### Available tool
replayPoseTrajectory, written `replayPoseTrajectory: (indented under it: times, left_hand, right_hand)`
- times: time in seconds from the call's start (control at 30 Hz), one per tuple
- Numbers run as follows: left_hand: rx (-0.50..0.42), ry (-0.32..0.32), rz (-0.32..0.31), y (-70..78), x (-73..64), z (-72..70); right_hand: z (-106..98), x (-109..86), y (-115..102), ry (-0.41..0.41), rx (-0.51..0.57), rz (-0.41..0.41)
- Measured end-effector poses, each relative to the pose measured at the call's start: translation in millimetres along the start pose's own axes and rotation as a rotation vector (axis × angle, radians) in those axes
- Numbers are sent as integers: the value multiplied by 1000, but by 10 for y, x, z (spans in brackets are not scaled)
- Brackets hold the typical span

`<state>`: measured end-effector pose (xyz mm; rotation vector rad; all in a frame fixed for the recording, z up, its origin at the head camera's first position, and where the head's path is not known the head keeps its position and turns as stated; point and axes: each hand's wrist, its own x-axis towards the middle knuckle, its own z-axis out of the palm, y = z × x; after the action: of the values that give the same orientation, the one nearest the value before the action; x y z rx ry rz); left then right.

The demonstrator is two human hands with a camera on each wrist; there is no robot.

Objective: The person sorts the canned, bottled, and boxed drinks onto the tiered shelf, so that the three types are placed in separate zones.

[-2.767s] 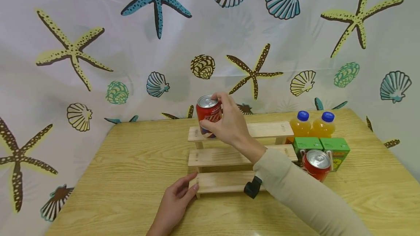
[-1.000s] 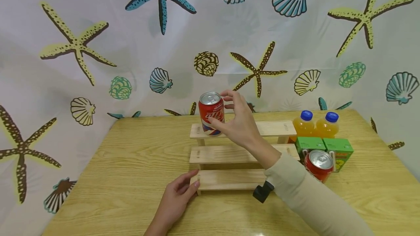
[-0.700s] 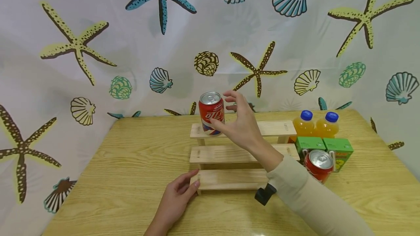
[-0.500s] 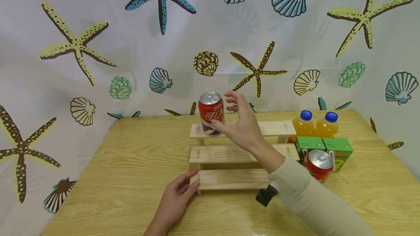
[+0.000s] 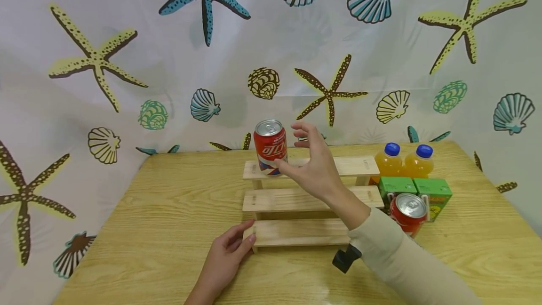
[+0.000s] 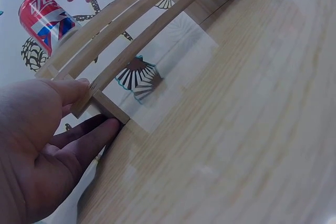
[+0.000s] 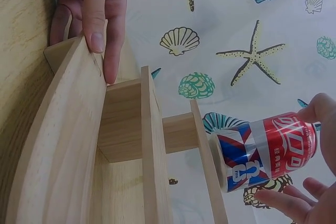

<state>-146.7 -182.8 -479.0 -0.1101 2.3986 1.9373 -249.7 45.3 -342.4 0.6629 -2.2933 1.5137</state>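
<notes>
A wooden three-tier shelf (image 5: 292, 200) stands on the table. On the left end of its top tier, a red soda can (image 5: 270, 145) stands upright. My right hand (image 5: 316, 166) is just right of the can, thumb and fingers spread apart around a gap. The right wrist view shows the can (image 7: 265, 150) with its base on the top board, and fingers and thumb off its sides. My left hand (image 5: 226, 254) holds the left end of the lowest tier; in the left wrist view its thumb lies on the board (image 6: 131, 51) and its fingers reach against the support below.
Right of the shelf stand two orange drink bottles (image 5: 417, 164) with blue caps, two green juice boxes (image 5: 433, 192) and another red can (image 5: 409, 213). A patterned cloth (image 5: 178, 74) hangs behind the wooden table (image 5: 169, 211).
Earlier my right hand held the can at the top tier's left end. It has let go and drawn slightly right, leaving the can standing there. My left hand keeps its hold.
</notes>
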Motion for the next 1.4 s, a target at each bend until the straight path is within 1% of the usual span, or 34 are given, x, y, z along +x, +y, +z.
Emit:
replayPoseTrajectory:
  times: [0.3, 0.57, 0.77, 1.07, 1.23, 1.4]
  left_hand:
    - [32, 6, -2, -3, 4, 6]
    - [51, 10, 6, -5, 11, 7]
    - [37, 6, 1, -9, 12, 10]
    - [35, 2, -12, -3, 19, 13]
    - [69, 4, 2, -4, 17, 8]
    - [71, 2, 10, -3, 14, 13]
  right_hand:
    - [-33, -48, 8, 0, 23, 1]
    - [-60, -73, 18, 7, -1, -19]
    - [-87, -93, 14, 6, 9, -14]
    - [-117, -136, 41, -7, 21, 23]
    - [-135, -160, 44, -5, 5, 22]
    - [-165, -189, 51, 0, 4, 35]
